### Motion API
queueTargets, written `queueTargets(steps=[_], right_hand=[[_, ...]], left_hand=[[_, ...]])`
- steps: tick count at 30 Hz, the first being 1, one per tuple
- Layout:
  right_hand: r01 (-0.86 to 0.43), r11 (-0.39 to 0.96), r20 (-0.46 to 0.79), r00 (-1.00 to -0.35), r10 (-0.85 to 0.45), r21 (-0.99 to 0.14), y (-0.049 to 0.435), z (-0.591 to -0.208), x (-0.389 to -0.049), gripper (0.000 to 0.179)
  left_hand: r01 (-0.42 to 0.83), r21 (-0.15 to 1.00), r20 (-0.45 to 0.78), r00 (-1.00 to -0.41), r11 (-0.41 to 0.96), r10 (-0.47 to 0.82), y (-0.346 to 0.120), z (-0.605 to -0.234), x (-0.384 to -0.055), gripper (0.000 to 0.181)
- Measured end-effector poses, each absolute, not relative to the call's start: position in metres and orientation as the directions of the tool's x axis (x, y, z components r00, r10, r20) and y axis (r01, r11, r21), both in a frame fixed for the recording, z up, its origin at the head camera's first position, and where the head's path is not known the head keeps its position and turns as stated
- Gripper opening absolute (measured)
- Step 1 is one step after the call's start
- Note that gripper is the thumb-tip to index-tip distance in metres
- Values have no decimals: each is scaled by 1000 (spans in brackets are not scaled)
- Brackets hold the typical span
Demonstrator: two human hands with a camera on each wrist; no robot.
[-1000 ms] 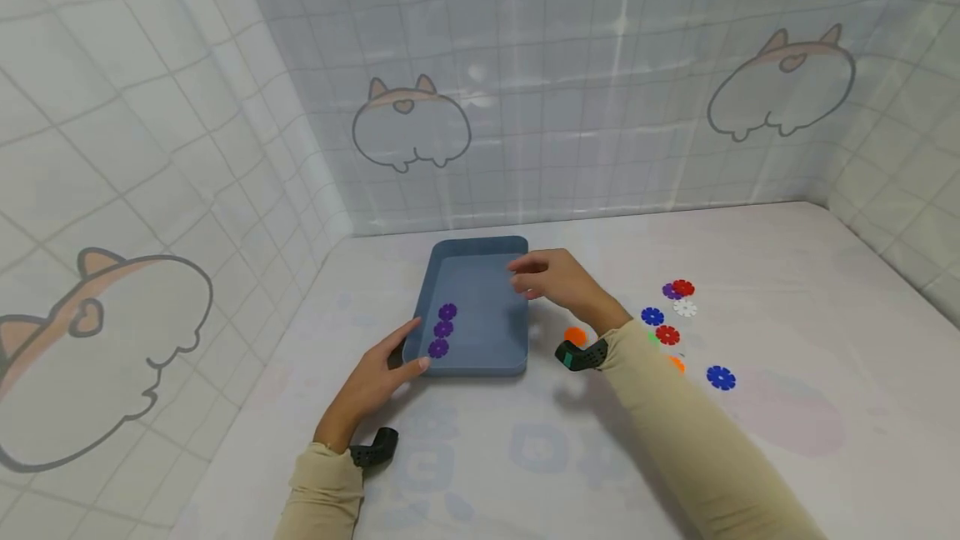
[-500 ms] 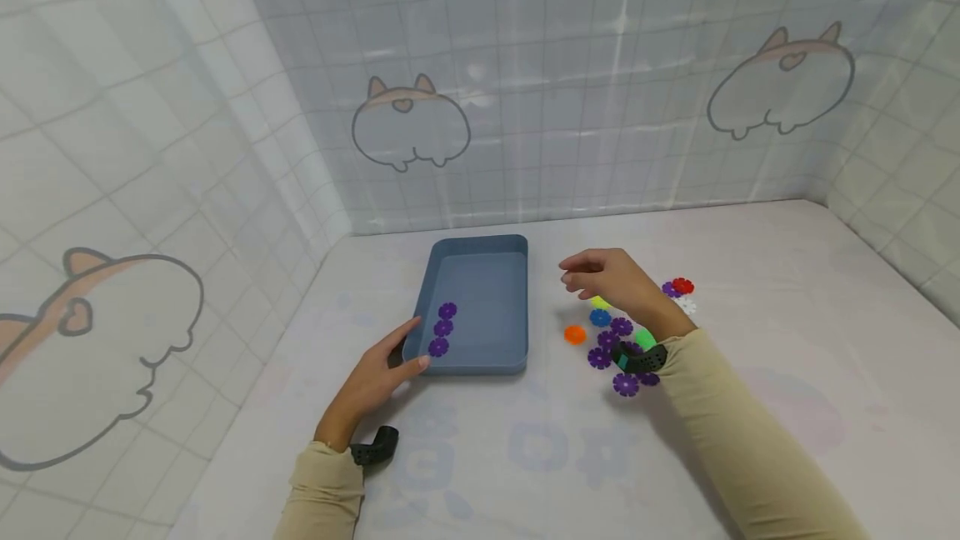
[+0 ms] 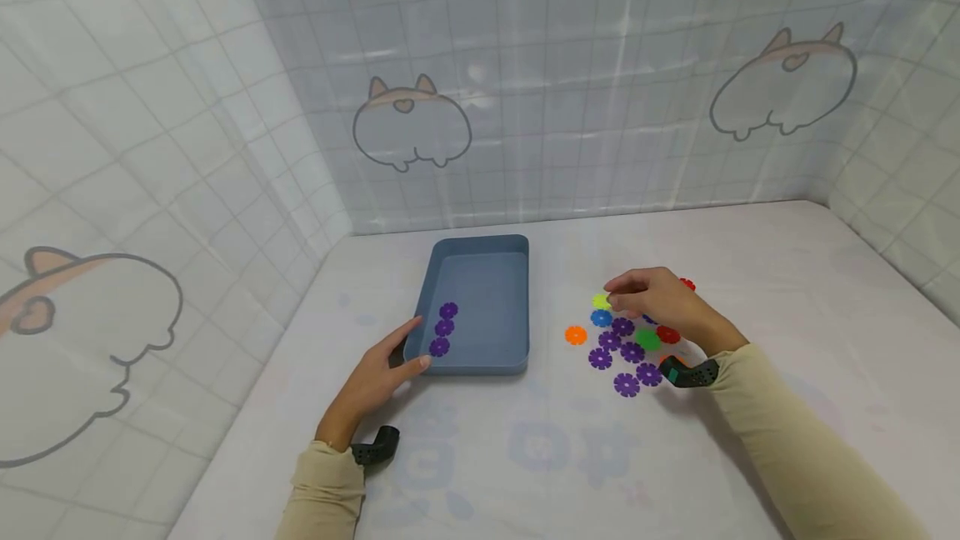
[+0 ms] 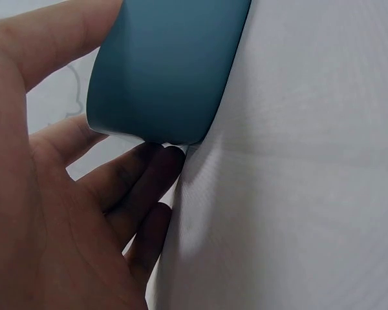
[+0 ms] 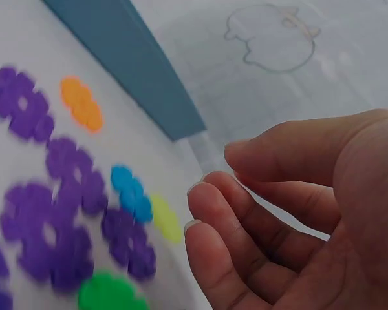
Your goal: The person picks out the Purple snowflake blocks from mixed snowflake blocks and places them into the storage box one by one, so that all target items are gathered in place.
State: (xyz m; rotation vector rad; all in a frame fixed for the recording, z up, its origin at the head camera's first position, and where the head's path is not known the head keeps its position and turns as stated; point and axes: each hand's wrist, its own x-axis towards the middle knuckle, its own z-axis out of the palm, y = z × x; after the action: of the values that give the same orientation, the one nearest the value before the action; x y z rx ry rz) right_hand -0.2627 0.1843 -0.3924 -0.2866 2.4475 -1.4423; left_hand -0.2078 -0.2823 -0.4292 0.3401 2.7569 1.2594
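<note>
My left hand (image 3: 371,386) holds the near left corner of a blue-grey tray (image 3: 487,290), the thumb at its front side and the index finger along its left side. In the left wrist view, other fingertips reach the tray wall's (image 4: 161,84) lower edge. Three purple snowflake discs (image 3: 444,327) lie in a row inside. Right of the tray, my right hand (image 3: 660,302) hovers over loose discs with fingers loosely bent. No object shows between its fingers in the right wrist view. Nearest to it are a yellow disc (image 3: 601,302) and a blue disc (image 3: 602,318).
Several purple discs (image 3: 610,341) are spread right of the tray, with an orange disc (image 3: 576,335), a green disc (image 3: 647,340) and a red disc (image 3: 667,334) among them. The right hand hides some others. Tiled-pattern walls (image 3: 600,107) border the white table (image 3: 510,465).
My right hand has moved from over the tray's right rim rightward to the loose discs, uncovering the purple ones. The left hand and the tray stay put.
</note>
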Motion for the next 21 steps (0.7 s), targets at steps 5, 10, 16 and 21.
queueTargets(steps=[5, 10, 16, 21], right_hand=[[-24, 499, -146, -944, -297, -866, 194, -398, -261, 41], [-22, 493, -147, -942, -303, -870, 199, -401, -262, 39], [-9, 526, -171, -941, -293, -851, 203, -407, -264, 35], [-75, 578, -148, -932, -330, -812, 203, -411, -265, 30]], left_hand=[[155, 762, 3, -972, 628, 236, -283, -430, -208, 76], [149, 763, 0, -973, 629, 231, -281, -430, -207, 77], [160, 761, 7, -971, 629, 240, -281, -431, -207, 76], [158, 755, 4, -971, 637, 237, -282, -431, -207, 76]])
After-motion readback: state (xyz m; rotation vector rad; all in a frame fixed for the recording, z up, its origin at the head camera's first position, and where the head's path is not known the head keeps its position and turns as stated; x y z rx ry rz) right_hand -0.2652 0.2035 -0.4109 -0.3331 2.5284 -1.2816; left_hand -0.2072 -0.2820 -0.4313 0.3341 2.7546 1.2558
